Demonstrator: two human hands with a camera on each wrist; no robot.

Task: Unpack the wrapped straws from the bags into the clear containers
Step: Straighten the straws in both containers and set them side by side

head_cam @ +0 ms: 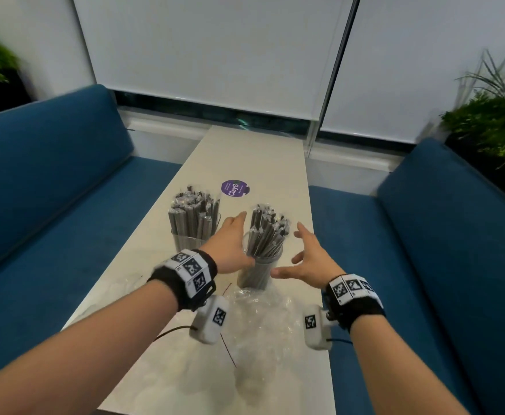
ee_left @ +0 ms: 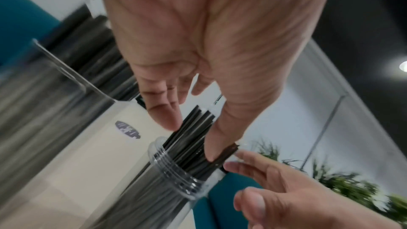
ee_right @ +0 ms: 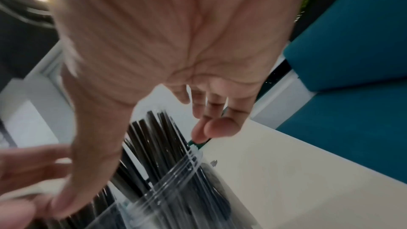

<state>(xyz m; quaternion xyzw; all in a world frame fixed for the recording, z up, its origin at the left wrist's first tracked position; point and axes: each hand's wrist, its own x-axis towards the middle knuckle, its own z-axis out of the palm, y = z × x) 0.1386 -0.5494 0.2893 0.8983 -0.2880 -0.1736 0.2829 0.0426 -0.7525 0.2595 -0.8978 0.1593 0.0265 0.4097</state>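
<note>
- Head view: a long white table (head_cam: 275, 163) is seen between two blue sofas, and a round clear jar (head_cam: 260, 271) stands on it, packed with dark wrapped straws (head_cam: 267, 232).
- Everything else is placed from that jar.
- Just behind the jar and to its left, a square clear box (head_cam: 189, 241) is seen, also stuffed with wrapped straws. Both holders look full, so most of the job seems done.
- Just in front of the jar, an empty clear bag (head_cam: 260, 319) is left crumpled on the table. It was likely put there to be out of the way.
- The left hand (head_cam: 230, 250) is laid against the jar's left side. Its fingers are stretched out and its thumb rests at the rim, so nothing is gripped. The jar is probably being kept from tipping.
- The right hand (head_cam: 308, 259) is held just to the right of the jar, not touching it, with fingers spread wide and nothing in it.
- The straws lean and fan out at the top, so they may be gathered and straightened next.
- Well behind the jar, a purple sticker (head_cam: 233, 188) is stuck on the table.
</note>
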